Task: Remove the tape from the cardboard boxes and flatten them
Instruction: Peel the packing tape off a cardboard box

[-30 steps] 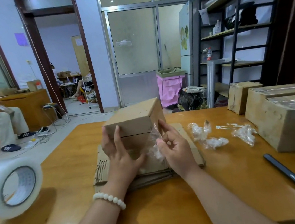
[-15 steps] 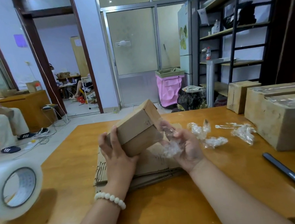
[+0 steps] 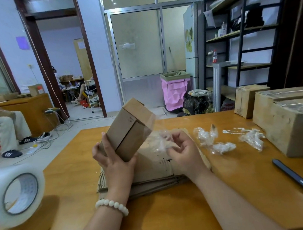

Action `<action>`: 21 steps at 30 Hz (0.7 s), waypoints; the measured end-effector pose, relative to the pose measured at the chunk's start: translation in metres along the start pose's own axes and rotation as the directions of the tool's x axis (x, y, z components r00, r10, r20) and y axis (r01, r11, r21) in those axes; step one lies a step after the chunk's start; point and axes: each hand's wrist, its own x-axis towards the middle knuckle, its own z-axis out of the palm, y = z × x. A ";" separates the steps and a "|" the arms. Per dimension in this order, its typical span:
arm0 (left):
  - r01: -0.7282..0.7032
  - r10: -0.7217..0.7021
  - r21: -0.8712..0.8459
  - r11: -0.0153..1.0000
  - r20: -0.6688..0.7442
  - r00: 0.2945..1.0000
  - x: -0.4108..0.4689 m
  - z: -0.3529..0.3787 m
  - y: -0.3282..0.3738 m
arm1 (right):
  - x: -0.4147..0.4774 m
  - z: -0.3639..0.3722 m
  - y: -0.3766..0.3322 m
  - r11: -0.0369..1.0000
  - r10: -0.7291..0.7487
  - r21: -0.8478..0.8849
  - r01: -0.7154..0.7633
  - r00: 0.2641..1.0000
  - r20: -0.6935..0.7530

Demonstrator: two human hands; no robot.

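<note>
A small brown cardboard box (image 3: 127,129) is tilted up on end above a stack of flattened cardboard (image 3: 157,169) on the wooden table (image 3: 168,217). My left hand (image 3: 114,162) grips the box's lower end from below. A strip of clear tape (image 3: 155,139) stretches from the box's right side down to my right hand (image 3: 183,152), whose fingers pinch the crumpled end of it.
Balls of peeled tape (image 3: 214,141) lie right of the stack. Taped boxes (image 3: 297,122) stand at the right edge, another small box (image 3: 247,100) behind them. A dark cutter (image 3: 301,181) lies front right. A large tape roll (image 3: 14,194) sits at the left. A person sits far left.
The box has been tipped further upright and turned. My right hand has pulled the tape strip off toward the right and down.
</note>
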 end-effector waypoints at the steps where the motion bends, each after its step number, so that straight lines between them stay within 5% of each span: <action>1: 0.006 -0.006 0.006 1.000 -0.007 1.000 0.000 0.000 0.001 | -0.001 0.002 0.003 0.997 -0.031 -0.065 0.032 0.999 0.022; 8: -0.181 0.183 0.093 0.979 -0.009 0.983 -0.002 0.000 0.000 | -0.001 0.004 0.002 0.983 -0.079 -0.171 0.061 0.992 -0.098; 13: -0.269 0.270 0.160 0.950 0.015 0.963 -0.003 0.003 -0.002 | -0.002 0.005 0.008 0.896 -0.328 -0.346 0.278 0.940 -0.093; 18: -0.190 0.188 0.076 0.979 0.038 0.981 -0.002 0.004 -0.001 | 0.001 0.007 -0.003 0.982 0.107 0.173 -0.076 0.978 -0.177; 21: -0.177 0.177 0.005 0.984 0.010 0.984 -0.002 0.005 0.000 | 0.008 0.005 -0.008 0.753 0.318 0.619 -0.223 0.947 -0.045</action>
